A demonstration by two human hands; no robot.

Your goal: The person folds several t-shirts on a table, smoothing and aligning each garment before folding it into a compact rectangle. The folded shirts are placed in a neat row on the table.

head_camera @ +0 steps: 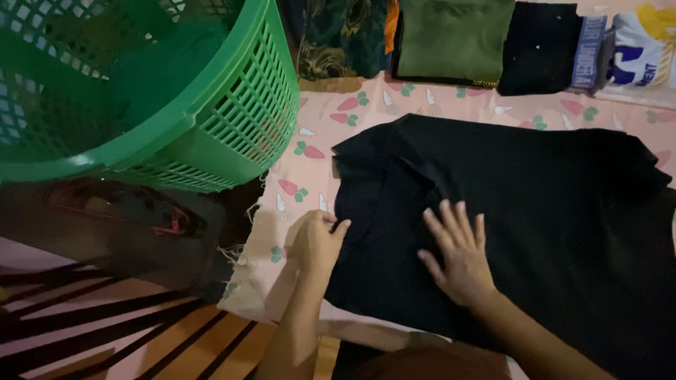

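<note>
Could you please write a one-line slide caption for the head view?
Left hand pinches the edge of a black garment while right hand presses it flat, beside a green laundry basket.

No packages, signs or screens in view, only a folded white garment [644, 46] at one o'clock with blue and yellow printed lettering, beside a blue-grey printed waistband [590, 53]
</note>
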